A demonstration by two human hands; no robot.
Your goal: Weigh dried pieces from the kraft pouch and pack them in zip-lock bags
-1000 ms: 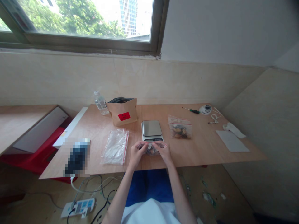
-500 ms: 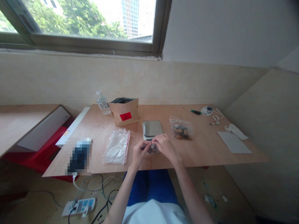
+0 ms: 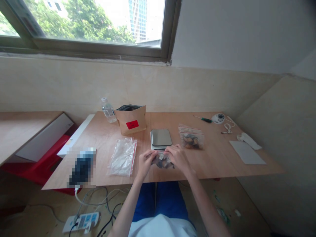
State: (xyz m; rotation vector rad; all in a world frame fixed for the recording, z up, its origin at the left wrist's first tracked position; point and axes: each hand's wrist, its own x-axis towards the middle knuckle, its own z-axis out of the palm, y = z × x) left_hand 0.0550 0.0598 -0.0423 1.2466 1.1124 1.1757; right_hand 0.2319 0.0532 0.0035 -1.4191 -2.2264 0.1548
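Note:
Between my two hands is a small clear zip bag (image 3: pixel 163 162) with dark, lumpy pieces inside, at the table's front edge. My left hand (image 3: pixel 146 161) pinches the left end of its top edge. The right end is pinched by my right hand (image 3: pixel 178 157). Just beyond the hands lies a flat scale with a metal plate (image 3: pixel 161 137); its front part is partly hidden. To the right rests a filled zip bag (image 3: pixel 191 138) of brown and dark pieces. Flat empty zip bags (image 3: pixel 122 157) lie to the left.
A brown paper pouch (image 3: pixel 131 120) with a red label stands open at the back, beside a water bottle (image 3: pixel 108 110). At the back right are a screwdriver (image 3: pixel 206 120) and a white dome camera (image 3: pixel 218 118). A white sheet (image 3: pixel 247 152) lies at right, a blurred-out device (image 3: pixel 82 168) at left.
My hands have moved apart along the bag's top edge, and more of the bag and its contents now shows. The view has shifted slightly.

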